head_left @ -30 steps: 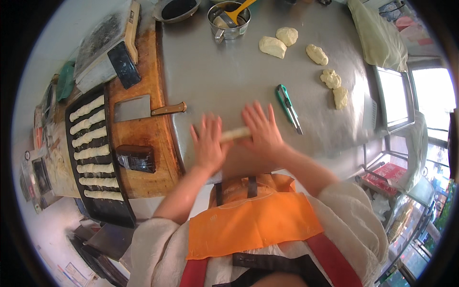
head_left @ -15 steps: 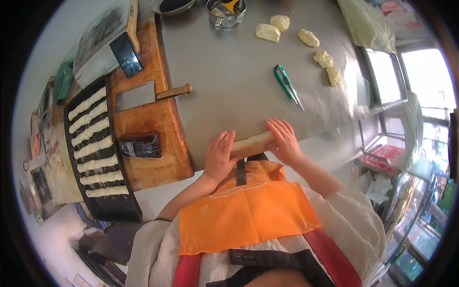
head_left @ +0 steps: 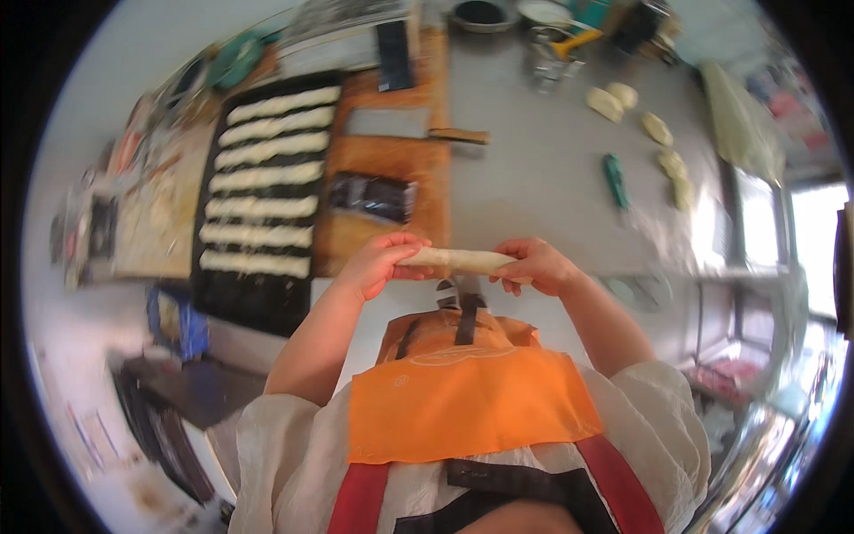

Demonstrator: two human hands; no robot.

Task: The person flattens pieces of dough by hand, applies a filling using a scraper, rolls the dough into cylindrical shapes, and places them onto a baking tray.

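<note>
My left hand (head_left: 381, 265) and my right hand (head_left: 532, 267) grip the two ends of a pale, smooth dough roll (head_left: 454, 260), held level at the front edge of the work surface. A black baking tray (head_left: 242, 303) with several long, lumpy dough strips (head_left: 262, 180) lies to the left. Above my hands, a dark wrapped pack (head_left: 372, 196) and a cleaver (head_left: 391, 123) with a wooden handle rest on the wooden board (head_left: 356, 243). Several dough pieces (head_left: 656, 129) and a green box cutter (head_left: 615, 178) lie on the steel table (head_left: 543, 178).
At the back stand a metal pot (head_left: 547, 67) with a yellow-handled tool, a dark pan (head_left: 480, 18) and a black phone (head_left: 394, 55). A pale cloth (head_left: 743, 120) lies at the right edge, near a metal rack (head_left: 729, 338) and bright window.
My hands have gone from pressing on the roll on the steel to holding it by its ends at the front edge. The view has swung left, toward the tray.
</note>
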